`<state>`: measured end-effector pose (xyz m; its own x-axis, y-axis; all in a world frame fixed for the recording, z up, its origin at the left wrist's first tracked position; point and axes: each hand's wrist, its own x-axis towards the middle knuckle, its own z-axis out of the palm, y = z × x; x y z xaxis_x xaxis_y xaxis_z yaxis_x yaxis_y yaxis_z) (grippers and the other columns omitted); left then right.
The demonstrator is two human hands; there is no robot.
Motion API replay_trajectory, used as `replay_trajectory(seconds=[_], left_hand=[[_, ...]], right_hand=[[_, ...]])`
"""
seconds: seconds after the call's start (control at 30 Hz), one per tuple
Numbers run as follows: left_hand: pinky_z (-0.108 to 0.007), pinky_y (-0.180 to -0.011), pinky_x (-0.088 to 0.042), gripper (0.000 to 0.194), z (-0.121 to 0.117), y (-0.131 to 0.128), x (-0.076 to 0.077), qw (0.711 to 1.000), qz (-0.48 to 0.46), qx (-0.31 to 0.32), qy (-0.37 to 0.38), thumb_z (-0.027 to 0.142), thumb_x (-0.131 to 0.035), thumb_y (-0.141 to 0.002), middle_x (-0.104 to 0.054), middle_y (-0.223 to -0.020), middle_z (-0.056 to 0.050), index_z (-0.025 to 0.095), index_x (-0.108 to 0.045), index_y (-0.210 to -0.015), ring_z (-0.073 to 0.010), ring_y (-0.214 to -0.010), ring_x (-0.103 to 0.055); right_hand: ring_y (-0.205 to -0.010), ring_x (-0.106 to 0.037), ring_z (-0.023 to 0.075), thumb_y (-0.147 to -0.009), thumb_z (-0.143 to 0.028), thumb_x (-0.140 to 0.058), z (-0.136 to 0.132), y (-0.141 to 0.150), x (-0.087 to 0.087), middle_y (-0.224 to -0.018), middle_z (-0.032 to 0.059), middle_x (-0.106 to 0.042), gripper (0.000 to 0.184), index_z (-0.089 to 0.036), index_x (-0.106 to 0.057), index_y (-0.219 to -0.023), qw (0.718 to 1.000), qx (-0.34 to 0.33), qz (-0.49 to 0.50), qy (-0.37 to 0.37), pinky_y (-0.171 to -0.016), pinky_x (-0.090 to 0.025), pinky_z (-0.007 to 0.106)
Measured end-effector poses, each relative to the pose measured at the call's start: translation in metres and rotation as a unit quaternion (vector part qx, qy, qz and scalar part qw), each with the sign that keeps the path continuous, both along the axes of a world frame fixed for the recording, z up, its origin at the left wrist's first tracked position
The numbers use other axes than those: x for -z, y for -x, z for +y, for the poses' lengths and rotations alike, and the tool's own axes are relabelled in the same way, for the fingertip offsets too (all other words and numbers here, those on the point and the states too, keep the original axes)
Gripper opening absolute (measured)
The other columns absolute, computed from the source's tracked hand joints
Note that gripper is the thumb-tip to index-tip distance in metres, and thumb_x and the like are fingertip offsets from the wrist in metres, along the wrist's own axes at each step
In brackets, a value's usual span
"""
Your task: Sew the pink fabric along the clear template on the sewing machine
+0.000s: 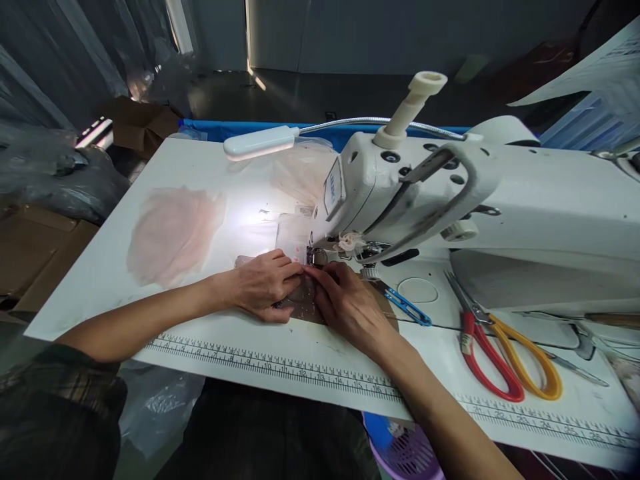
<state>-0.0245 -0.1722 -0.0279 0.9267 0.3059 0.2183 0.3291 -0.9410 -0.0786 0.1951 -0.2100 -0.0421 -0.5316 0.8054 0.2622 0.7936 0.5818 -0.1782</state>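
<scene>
A white sewing machine stands on the table, its presser foot low over the needle plate. Pale sheer fabric passes beneath that foot and spreads out behind it. My left hand lies left of the foot, fingers bent and fingertips closed on the fabric's edge. Just in front of the foot, my right hand pinches the same edge with thumb and index finger. The fingertips of both hands nearly meet, and the fabric between them is mostly hidden.
A stack of pink sheer fabric pieces lies on the left of the white table. Blue thread snips and red-and-yellow-handled scissors lie to the right. A lamp hangs behind. A printed ruler follows the front edge.
</scene>
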Motion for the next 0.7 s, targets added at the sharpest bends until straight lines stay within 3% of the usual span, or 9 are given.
replay_trajectory(seconds=[0.7], left_hand=[[-0.043,-0.086,-0.041,0.058,0.012,-0.002,-0.002,0.995,0.020,-0.071,0.069,0.050,-0.049,-0.086,-0.057,-0.120,-0.018,0.004,-0.058,-0.119,-0.0284,-0.096,-0.056]], right_hand=[[-0.087,-0.066,0.0255,-0.094,-0.024,-0.040,0.003,0.000,0.000,-0.110,0.0172,-0.065,0.041,-0.016,-0.063,-0.127,0.997,0.040,0.000,0.065,-0.074,-0.055,0.036]])
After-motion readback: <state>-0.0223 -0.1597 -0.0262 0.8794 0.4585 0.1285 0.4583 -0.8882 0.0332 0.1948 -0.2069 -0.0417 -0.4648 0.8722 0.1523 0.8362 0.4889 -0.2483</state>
